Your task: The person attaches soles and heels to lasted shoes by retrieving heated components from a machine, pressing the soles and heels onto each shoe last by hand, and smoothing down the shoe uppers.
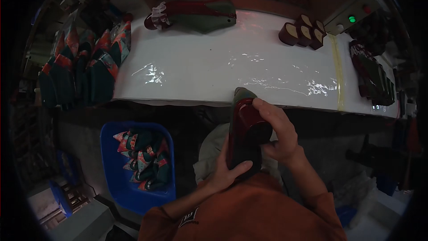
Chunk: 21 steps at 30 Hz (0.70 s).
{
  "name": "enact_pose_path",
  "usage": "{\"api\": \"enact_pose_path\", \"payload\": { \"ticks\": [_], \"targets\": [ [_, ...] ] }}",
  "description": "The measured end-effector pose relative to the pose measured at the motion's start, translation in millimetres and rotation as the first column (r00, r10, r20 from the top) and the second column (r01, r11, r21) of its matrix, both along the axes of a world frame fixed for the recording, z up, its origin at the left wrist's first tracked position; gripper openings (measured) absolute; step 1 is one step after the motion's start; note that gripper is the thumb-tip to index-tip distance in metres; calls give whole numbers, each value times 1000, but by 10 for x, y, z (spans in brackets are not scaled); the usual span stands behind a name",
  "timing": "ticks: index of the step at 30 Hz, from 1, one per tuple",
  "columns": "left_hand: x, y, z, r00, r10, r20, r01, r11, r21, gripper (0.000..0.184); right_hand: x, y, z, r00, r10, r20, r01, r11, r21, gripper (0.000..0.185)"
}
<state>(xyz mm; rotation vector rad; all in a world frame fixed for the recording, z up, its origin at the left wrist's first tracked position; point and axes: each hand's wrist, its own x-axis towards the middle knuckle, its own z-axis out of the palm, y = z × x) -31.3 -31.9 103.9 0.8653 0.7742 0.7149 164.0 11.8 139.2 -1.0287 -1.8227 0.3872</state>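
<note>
A shoe upper (240, 94) in green and dark red is held upright in front of my body, toe end toward the table. My left hand (226, 172) is closed around its lower end, thumb across the dark part nearest me. Against the shoe's right side sits a glossy dark red block heel (251, 117). My right hand (281, 130) grips this heel, fingertips at its upper edge and thumb below. Whether heel and shoe are joined, I cannot tell. Several similar dark red heels (291, 33) with tan faces stand on the table.
On the white table (187, 69) lies a red and green shoe (196, 17) with a ruffle. Teal shoes (96, 73) line the left edge; more shoes (372, 73) stand at right. A blue bin (109, 169) of patterned shoes is below left. A machine with a green light (352, 19) is behind.
</note>
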Motion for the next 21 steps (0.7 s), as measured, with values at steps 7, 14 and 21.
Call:
{"api": "enact_pose_path", "payload": {
  "ticks": [7,14,21],
  "targets": [
    [-23,14,-33,1000,-27,-1,27,1000,-1,92,-27,53,-3,998,-46,51,45,999,5,67],
    [-32,15,-20,999,-51,8,52,997,-60,94,-27,60,-12,997,-50,58,50,999,-1,66],
    [-70,14,-76,995,-97,-25,96,994,-52,94,56,65,26,989,-13,144,22,998,-57,71]
  ]
}}
